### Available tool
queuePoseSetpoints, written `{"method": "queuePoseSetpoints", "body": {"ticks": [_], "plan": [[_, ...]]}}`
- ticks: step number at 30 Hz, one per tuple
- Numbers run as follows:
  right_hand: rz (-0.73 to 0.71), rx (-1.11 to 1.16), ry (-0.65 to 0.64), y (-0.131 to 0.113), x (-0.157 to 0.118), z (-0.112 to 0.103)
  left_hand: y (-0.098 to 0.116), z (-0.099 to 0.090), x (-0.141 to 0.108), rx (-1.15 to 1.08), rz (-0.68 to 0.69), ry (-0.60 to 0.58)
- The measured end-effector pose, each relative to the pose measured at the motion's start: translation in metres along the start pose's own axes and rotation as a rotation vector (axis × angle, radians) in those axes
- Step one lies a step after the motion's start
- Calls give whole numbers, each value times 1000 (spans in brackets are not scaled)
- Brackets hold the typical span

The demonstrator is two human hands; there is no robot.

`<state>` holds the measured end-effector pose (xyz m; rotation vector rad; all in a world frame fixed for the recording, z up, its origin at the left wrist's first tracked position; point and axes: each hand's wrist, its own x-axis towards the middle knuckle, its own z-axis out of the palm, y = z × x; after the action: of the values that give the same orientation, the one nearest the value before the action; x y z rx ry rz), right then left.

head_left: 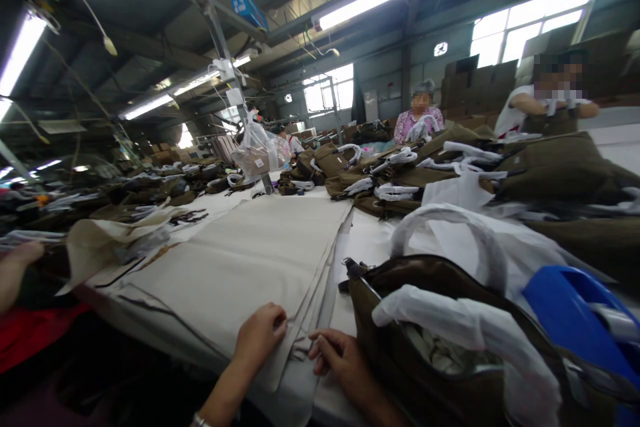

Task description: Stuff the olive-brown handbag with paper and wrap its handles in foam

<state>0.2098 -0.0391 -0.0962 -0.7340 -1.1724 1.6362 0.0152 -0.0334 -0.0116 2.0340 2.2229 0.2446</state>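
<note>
My left hand [263,333], its fingers curled together, rests over the right front part of a stack of large pale sheets [250,240]. Anything inside those fingers is hidden. Just right of the stack's front corner is my right hand [335,357], with its fingers bent and somewhat apart and nothing visible held. The sheets' edges are slightly fanned and crumpled between the two hands. Beside my right hand stands an open dark brown bag [370,307] with handles wrapped in white [450,313] and pale stuffing inside.
A blue tape dispenser [565,307] is at the right. Many olive bags [555,167] are piled across the table's far side. Two people [420,120] are beyond them. Another person's arm [17,273] shows at the far left, near a curled sheet [95,247].
</note>
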Motion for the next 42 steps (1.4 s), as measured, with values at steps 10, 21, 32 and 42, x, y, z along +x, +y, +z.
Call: {"method": "queuePoseSetpoints", "body": {"ticks": [10, 21, 32, 42], "plan": [[-1, 0, -6, -2, 0, 1, -25, -4, 8, -162, 22, -41], [-2, -9, -18, -4, -1, -1, -14, -8, -22, -7, 57, -94], [-15, 6, -25, 1, -1, -2, -14, -11, -19, -11, 1, -79], [-10, 11, -21, 0, -1, -1, -41, -4, -6, -372, 23, -96]]}}
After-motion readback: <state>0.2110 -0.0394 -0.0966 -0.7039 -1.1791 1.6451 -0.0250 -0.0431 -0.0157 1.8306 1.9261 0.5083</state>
